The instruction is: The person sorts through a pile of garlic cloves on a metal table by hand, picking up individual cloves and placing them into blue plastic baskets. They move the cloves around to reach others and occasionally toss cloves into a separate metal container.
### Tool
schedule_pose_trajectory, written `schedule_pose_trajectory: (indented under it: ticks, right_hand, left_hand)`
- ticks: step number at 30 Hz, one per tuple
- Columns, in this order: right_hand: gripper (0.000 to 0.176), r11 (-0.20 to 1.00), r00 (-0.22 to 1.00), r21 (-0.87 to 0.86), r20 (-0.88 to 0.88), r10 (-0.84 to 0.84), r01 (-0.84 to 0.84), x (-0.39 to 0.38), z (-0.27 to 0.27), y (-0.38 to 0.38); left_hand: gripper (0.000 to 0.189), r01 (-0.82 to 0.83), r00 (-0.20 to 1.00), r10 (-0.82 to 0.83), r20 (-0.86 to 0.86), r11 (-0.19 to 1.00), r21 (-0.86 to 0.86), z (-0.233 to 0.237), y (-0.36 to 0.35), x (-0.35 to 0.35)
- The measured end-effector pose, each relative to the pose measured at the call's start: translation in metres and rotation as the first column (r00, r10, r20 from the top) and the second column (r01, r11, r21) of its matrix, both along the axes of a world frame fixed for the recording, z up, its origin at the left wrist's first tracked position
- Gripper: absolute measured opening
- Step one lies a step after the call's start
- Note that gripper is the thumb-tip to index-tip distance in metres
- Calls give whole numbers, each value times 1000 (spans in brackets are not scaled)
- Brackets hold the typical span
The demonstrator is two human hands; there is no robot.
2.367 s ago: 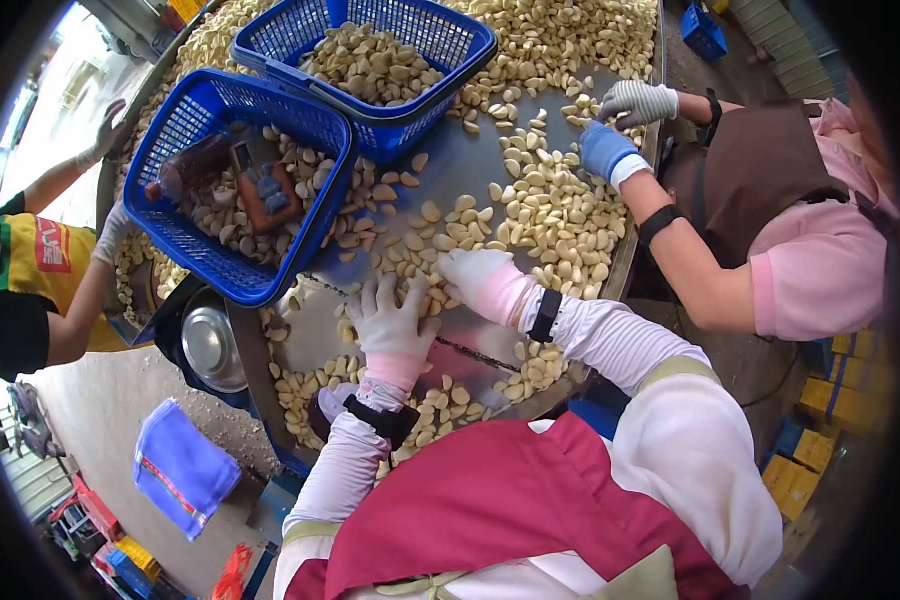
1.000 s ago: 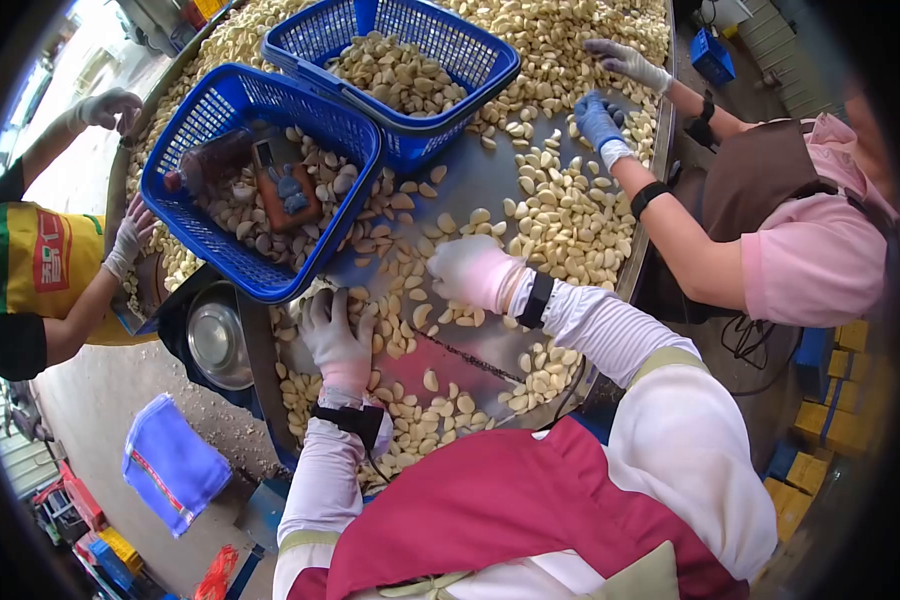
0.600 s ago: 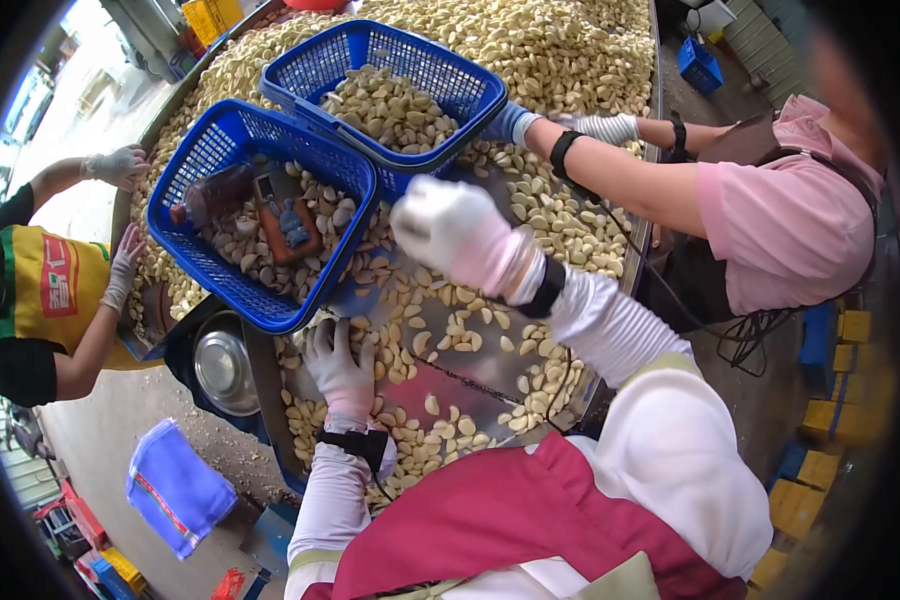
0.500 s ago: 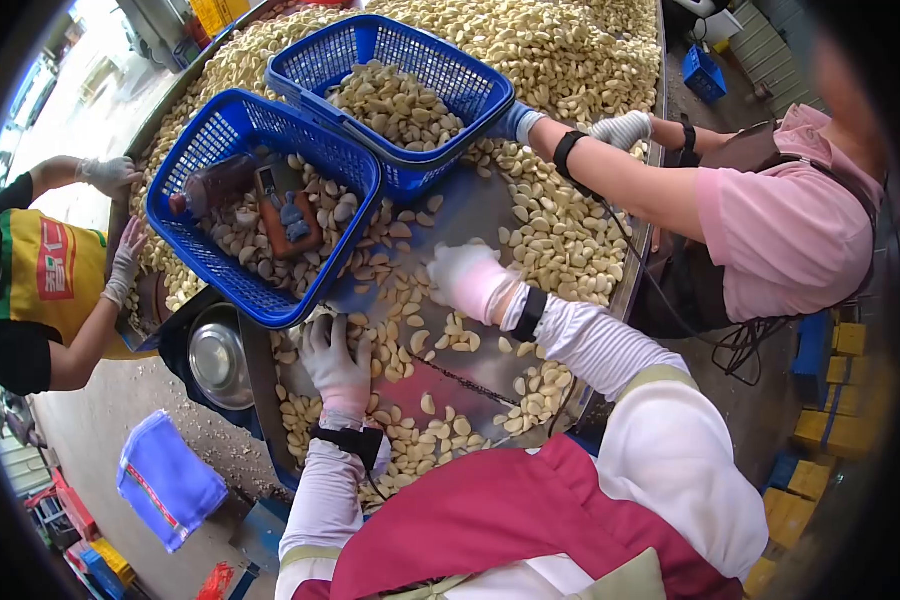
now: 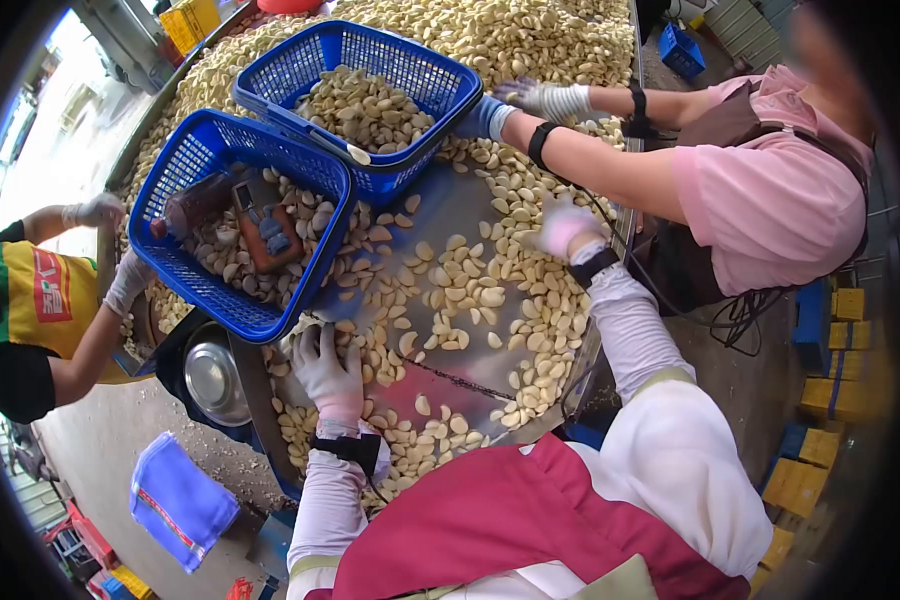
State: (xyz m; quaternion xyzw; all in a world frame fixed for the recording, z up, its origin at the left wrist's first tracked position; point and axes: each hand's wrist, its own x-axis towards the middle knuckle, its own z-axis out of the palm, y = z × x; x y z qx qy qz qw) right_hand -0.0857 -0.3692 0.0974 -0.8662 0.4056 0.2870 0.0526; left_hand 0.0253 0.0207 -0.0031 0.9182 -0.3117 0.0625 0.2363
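Observation:
Pale, flat half-moon pieces (image 5: 465, 275), perhaps peeled cloves or large beans, lie scattered over the metal table. My left hand (image 5: 328, 375), in a white glove, rests on the table with its fingers spread, among pieces just below the nearer blue basket. My right hand (image 5: 567, 230), also gloved, is over the band of pieces near the table's right edge; motion blurs its fingers. The nearer blue basket (image 5: 240, 318) holds darker pieces, a plastic bottle (image 5: 192, 203) and an orange-brown object (image 5: 263, 240). Behind it, another blue basket (image 5: 440, 90) holds more pieces.
A co-worker in a pink shirt (image 5: 770, 180) stands at the right, one gloved hand at the far basket. Another in a yellow apron (image 5: 55, 290) works at the left. A big heap (image 5: 530, 45) covers the table's far end. A metal bowl (image 5: 215, 375) sits beside the left edge.
My right hand has swept from the table's middle to its right side, and more pieces lie in the middle now. My left hand stays nearly in place. The pink-shirted co-worker's farther hand has moved left.

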Motion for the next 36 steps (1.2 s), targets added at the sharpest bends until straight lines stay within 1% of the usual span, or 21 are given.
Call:
schedule_pose_trajectory:
  ticks: [1,3,5,7,9,11,13,16,19,20,21,23,25,26,27,29,31,32,33,35,36]
  right_hand:
    - [105,996,997,34,-22,-78,78,-16,-15,5]
    - [106,992,998,118,42,35,-40,-42,-69,35]
    - [104,907,997,415,13,78,-76,-32,-11,100]
    - [86,789,922,476,209,327,-388,-32,4,135]
    - [58,698,872,581,471,132,-419,-3,-14,124]
    - [37,875,831,381,555,43,-300,38,-12,116]
    - [30,884,658,90,703,270,-459,69,-59,97]
    - [25,903,773,168,591,229,-396,94,-81,99]
    - [22,870,711,175,660,244,-461,71,-52,104]
    - [21,884,642,159,744,186,-440,67,-16,117]
    - [18,869,420,84,895,149,-488,66,-2,121]
    - [19,905,217,49,975,49,-422,79,54,131]
    - [17,876,246,-189,914,322,-444,110,72,116]
    - [18,880,447,-165,811,378,-446,127,80,110]
    - [23,868,381,-154,852,359,-472,141,77,103]
    - [28,918,317,-274,877,361,-289,153,98,103]
    - [24,945,53,-143,985,165,-293,148,97,99]
    - [22,917,16,-64,997,77,-394,137,94,99]
    - [22,918,43,-49,996,72,-393,126,84,102]
    - [20,780,153,-33,975,164,-625,97,47,114]
    - [21,757,296,-6,918,263,-654,79,25,118]
  left_hand:
    - [50,-7,1000,7,-9,1000,3,0,1,-1]
    - [51,-17,1000,17,10,999,30,0,-1,-1]
    - [52,-18,1000,18,15,999,33,1,0,-2]
    - [51,-20,1000,20,8,999,47,-1,-1,-1]
    - [50,-17,1000,16,11,999,48,-2,-2,0]
    - [49,-12,1000,12,5,998,55,0,0,-2]
    - [47,-24,1000,23,16,998,55,2,-3,-3]
    - [44,-21,998,19,54,999,31,-1,-4,0]
    - [43,-25,997,24,72,1000,13,1,-1,-3]
    - [43,-22,998,21,60,1000,9,0,2,-2]
    - [43,-29,998,29,47,1000,-3,-3,-2,0]
    - [44,-34,998,34,57,999,4,-2,-1,-3]
    - [44,-34,998,34,58,999,-2,2,-3,-2]
    - [44,-34,997,34,69,999,-4,1,-5,-3]
    - [44,-36,998,36,54,999,-1,-1,-3,-4]
    - [43,-33,999,32,40,999,7,-1,-2,4]
    - [43,-18,1000,19,13,1000,-21,1,-2,0]
    - [43,-14,999,15,32,1000,-15,1,-2,1]
    - [43,-29,999,29,23,1000,2,2,-2,-1]
    - [43,-25,1000,25,4,1000,-4,4,-3,-1]
    - [43,-30,999,30,12,1000,4,2,-2,-1]
